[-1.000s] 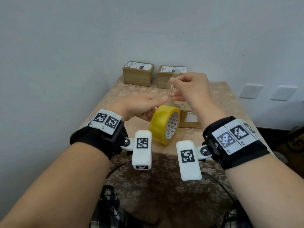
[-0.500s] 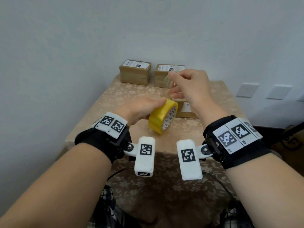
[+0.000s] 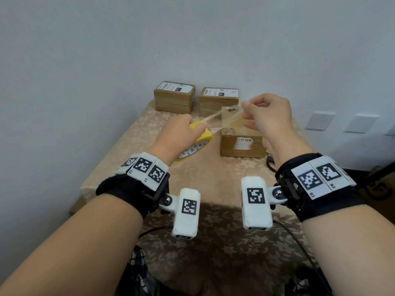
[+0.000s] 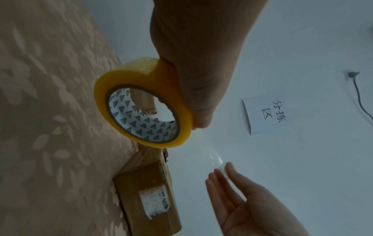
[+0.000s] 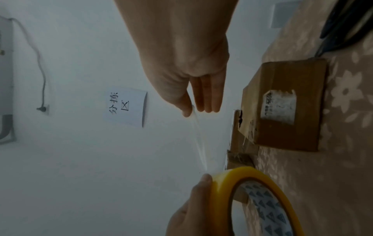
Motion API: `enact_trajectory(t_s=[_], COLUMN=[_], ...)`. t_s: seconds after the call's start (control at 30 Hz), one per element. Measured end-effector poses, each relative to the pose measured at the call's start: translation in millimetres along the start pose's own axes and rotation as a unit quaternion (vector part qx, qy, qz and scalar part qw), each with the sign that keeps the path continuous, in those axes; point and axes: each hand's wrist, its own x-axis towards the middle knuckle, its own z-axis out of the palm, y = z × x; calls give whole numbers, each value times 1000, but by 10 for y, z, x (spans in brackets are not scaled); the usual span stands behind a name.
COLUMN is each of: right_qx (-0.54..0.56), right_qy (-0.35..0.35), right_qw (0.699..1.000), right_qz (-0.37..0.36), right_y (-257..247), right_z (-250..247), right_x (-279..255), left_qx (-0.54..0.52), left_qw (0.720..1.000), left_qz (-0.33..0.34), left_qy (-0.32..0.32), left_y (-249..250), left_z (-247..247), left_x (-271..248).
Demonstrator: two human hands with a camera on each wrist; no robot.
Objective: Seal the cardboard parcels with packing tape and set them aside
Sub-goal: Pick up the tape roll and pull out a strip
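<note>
Floral-clothed bench [image 3: 213, 178] carries the open cardboard parcel [image 3: 241, 144]. My left hand [image 3: 173, 137] grips the yellow tape roll [image 3: 201, 144] above it; my right hand [image 3: 269, 116] pinches the clear tape strip [image 3: 215, 120] stretched between my hands.

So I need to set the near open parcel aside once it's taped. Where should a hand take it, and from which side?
Probably by its two short side walls, coming down from above. The near parcel lies flat on the table, with its top flap lifted at the far edge. The left hand grips the tape roll and the right hand pinches the tape strip, so free one first.
</note>
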Motion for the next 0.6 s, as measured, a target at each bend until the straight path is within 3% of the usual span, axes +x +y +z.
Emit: enact_trajectory(t_s=[0.13, 0.3, 0.6], right_qx=[-24, -164, -379], right_qy=[-10, -5, -15], right_qw=[1000, 986, 925], right_qz=[1, -26, -39], right_y=[59, 211, 351], right_z=[79, 106, 84], right_x=[9, 77, 387], left_qx=[-7, 17, 122], left_qw=[1000, 997, 988], left_qz=[26, 55, 45], left_qy=[-3, -43, -82], left_y=[25, -4, 80], left_z=[19, 54, 137], left_x=[5, 142, 620])
